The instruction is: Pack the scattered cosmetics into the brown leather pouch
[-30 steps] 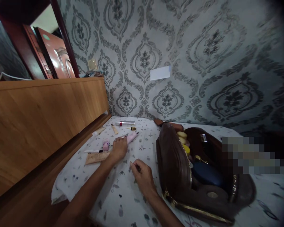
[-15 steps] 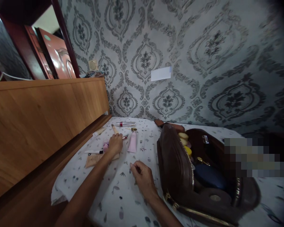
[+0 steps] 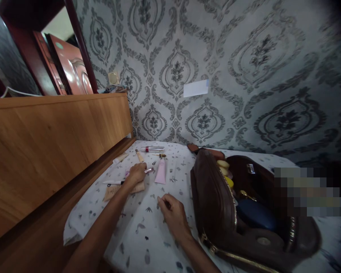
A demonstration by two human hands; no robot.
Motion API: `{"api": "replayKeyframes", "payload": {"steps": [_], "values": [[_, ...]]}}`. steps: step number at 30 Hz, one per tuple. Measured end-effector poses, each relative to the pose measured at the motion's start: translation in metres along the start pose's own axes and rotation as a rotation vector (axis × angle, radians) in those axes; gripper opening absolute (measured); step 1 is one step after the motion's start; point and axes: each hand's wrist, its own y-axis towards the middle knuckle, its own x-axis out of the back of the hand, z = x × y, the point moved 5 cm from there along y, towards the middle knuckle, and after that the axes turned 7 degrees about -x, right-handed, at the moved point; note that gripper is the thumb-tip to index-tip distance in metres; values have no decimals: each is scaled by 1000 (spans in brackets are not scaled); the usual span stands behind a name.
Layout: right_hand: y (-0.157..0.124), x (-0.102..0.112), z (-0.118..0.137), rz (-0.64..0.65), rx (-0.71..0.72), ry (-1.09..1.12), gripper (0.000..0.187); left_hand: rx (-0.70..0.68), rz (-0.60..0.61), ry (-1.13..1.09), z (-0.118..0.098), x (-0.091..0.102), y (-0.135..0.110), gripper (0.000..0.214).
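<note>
My left hand (image 3: 138, 173) is closed over a small pink cosmetic tube (image 3: 149, 170), whose shiny end sticks out to the right; the fingers hide the rest. My right hand (image 3: 172, 212) rests on the patterned white sheet (image 3: 147, 227) with its fingers curled in, and nothing shows in it. Between the hands and the wall lies a pale pink squeeze tube (image 3: 160, 172). Under the left wrist is a beige tube (image 3: 110, 192), beside a white pen-like stick (image 3: 112, 182). Farther back are a silver tube with a red band (image 3: 152, 149) and a small beige tube (image 3: 139, 155).
An open dark brown bag (image 3: 213, 193) stands to the right, with a navy case (image 3: 255, 214) and yellow items inside. Behind it is a brown strap (image 3: 214, 153). A wooden board (image 3: 59, 136) borders the left, and patterned wallpaper (image 3: 176, 76) covers the back wall.
My left hand has drawn slightly nearer and lower over the pink items, and more of the shiny pink end shows. My right hand has hardly moved. The view has shifted slightly.
</note>
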Motion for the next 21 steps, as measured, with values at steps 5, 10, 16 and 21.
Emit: {"api": "replayKeyframes", "payload": {"steps": [5,10,16,21], "values": [[-1,2,2,-9,22,-13,36,8,1,-21,-1,3,-2,22],[0,1,0,4,0,-6,34,4,-18,-5,0,6,7,27],[1,1,2,-2,22,-39,36,-79,-27,56,2,2,32,33],[0,0,2,3,6,-40,35,-62,-25,112,14,-2,40,24]]}}
